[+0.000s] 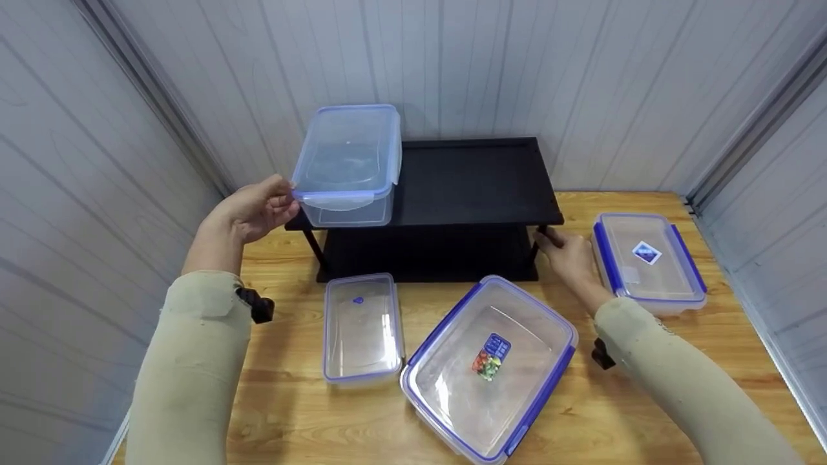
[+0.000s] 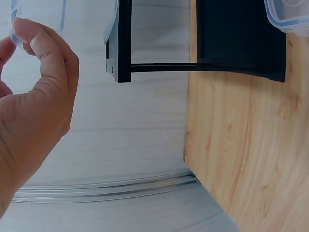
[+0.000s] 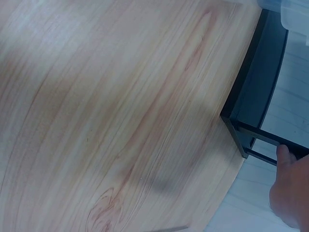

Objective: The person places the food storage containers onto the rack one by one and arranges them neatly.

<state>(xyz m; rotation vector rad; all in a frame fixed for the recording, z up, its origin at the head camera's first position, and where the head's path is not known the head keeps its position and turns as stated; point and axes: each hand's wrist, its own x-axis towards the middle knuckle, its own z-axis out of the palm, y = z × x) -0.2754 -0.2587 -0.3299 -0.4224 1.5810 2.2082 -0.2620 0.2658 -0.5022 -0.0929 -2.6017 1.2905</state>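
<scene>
A deep clear plastic food container [image 1: 349, 152] with a blue-rimmed lid stands on the left end of the top board of a black two-tier rack [image 1: 471, 181]. With thumb and fingers, my left hand [image 1: 255, 206] pinches this container at its front left corner, also seen in the left wrist view. At the rack's other end, my right hand [image 1: 572, 261] holds the right front post [image 1: 535, 250]; its fingertips are partly hidden behind the post. The right wrist view shows the right hand [image 3: 292, 191] against the rack's side bar.
On the wooden table [image 1: 291, 413] before the rack lie a small flat lidded container [image 1: 362, 329] and a large blue-clipped one [image 1: 523, 336], set askew. A third container [image 1: 646, 278] sits right of my right hand. Pale panel walls [image 1: 465, 71] enclose the back and sides.
</scene>
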